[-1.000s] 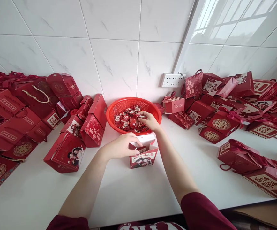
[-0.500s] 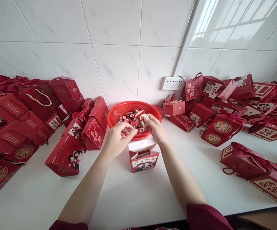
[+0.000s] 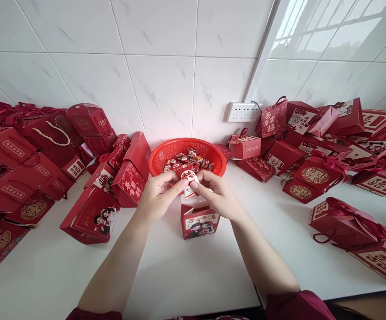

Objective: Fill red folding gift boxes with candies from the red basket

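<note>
Between my two hands is a small red-and-white packet (image 3: 189, 177) with a round printed label; it looks like a wrapped candy. My left hand (image 3: 156, 193) pinches its left side with thumb and fingers, and my right hand (image 3: 222, 194) pinches the right side. Just below stands a red gift box (image 3: 200, 226) with its top open and a cartoon couple on the front; my hands partly cover its back flap. Behind them sits a red plastic basket (image 3: 155, 163) holding several wrapped candies (image 3: 206, 163).
Red gift boxes (image 3: 89, 218) are stacked along the left side, some with rope handles. More boxes (image 3: 316, 171) with ribbons pile up at the right. A white socket strip (image 3: 243, 112) is on the tiled wall behind. The white table (image 3: 176, 275) ends at a front edge near me.
The packet has come from over the basket toward me, in front of the basket's near rim. My left hand, previously apart from it, now grips it together with my right hand.
</note>
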Action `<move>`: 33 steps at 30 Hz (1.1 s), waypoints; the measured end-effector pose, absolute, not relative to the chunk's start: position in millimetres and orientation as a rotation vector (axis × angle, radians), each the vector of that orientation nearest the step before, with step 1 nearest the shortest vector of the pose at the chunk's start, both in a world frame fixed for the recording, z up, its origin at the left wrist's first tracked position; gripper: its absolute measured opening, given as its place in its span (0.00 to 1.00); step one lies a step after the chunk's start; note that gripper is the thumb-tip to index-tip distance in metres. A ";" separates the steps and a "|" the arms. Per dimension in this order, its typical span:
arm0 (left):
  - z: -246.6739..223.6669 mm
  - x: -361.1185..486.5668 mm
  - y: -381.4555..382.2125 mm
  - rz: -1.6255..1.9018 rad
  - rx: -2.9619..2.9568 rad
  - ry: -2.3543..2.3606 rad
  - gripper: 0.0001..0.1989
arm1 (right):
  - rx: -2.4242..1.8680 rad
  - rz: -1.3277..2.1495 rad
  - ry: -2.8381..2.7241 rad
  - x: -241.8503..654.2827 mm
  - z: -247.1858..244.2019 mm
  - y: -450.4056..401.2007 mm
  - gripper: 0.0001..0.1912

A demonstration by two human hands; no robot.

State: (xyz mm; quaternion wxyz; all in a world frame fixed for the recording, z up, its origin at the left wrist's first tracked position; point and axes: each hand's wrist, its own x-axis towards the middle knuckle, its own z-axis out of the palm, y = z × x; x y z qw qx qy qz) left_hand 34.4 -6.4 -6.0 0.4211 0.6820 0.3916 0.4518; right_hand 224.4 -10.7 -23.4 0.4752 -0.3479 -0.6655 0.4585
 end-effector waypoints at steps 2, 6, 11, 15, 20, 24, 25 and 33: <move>-5.8 35.4 -6.2 1.101 1.629 0.924 0.12 | -0.839 1.193 -1.613 225.1 -24.0 -10.9 0.18; -5.7 36.3 -6.8 1.097 1.572 0.915 0.12 | -0.847 1.238 -1.604 225.1 -22.9 -13.3 0.18; -4.8 32.8 -6.4 1.078 1.593 0.887 0.11 | -0.836 1.263 -1.604 224.5 -20.2 -15.9 0.17; -2.8 33.9 -8.5 0.961 1.658 0.857 0.10 | -0.855 1.131 -1.599 222.9 -20.7 -15.4 0.19; 0.0 38.4 -14.0 0.878 1.698 0.881 0.13 | -0.912 0.962 -1.586 224.4 -19.7 -17.4 0.21; 3.0 37.2 -16.9 0.784 1.773 0.945 0.15 | -0.884 0.996 -1.535 227.1 -16.7 -20.1 0.21; 3.5 36.6 -17.0 0.771 1.759 0.931 0.16 | -0.872 1.031 -1.522 227.3 -16.1 -20.6 0.21; 5.3 33.2 -14.5 0.696 1.664 0.849 0.15 | -0.868 1.136 -1.471 226.1 -12.6 -21.3 0.24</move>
